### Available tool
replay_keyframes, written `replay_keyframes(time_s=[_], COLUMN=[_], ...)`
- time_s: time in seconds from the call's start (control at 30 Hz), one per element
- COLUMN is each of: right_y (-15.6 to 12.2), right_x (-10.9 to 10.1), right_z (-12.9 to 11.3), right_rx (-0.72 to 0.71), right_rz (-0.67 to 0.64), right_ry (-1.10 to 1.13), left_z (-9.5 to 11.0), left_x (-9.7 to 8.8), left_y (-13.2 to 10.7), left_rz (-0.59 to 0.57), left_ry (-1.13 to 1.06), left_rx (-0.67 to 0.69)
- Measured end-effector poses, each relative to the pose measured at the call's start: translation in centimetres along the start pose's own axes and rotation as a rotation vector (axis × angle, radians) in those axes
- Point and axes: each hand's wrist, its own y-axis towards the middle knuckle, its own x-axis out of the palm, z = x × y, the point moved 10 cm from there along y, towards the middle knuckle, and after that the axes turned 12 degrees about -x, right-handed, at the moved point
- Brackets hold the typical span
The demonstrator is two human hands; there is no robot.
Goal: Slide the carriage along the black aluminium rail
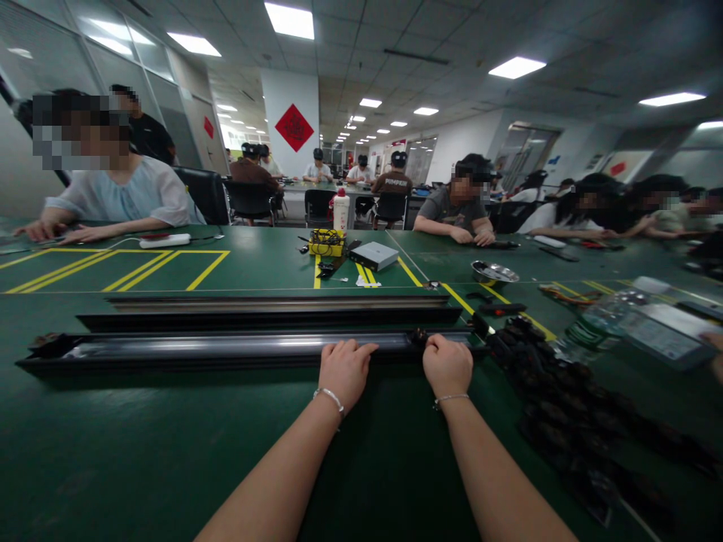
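Three long black rails lie side by side across the green table. The nearest rail [197, 348] has a shiny silver channel. My left hand [343, 370] rests on its near edge, fingers curled over the rim. My right hand [447, 364] grips the same rail a little to the right, fingers closed over it next to a small black fitting [419, 336]. A pile of black chain-like parts [556, 406] lies just right of my right hand.
The farther rails [271, 310] lie behind. A yellow box [327, 242], a grey box [373, 256], a white bottle [341, 211], a metal bowl [493, 272] and a plastic bottle [599, 320] stand beyond. A white power strip [165, 240] lies far left. Several people sit around the tables.
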Motion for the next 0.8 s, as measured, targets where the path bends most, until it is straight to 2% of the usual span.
replay_keyframes(time_s=[0.4, 0.8], right_y=[0.03, 0.07], right_x=[-0.18, -0.19], right_z=[0.01, 0.33], right_rx=[0.009, 0.009], right_rz=[-0.005, 0.017], right_ry=[0.004, -0.013], left_z=[0.00, 0.03], left_x=[-0.15, -0.15], left_y=[-0.01, 0.05], left_rz=[0.039, 0.002], left_ry=[-0.001, -0.014], left_rx=[0.016, -0.010])
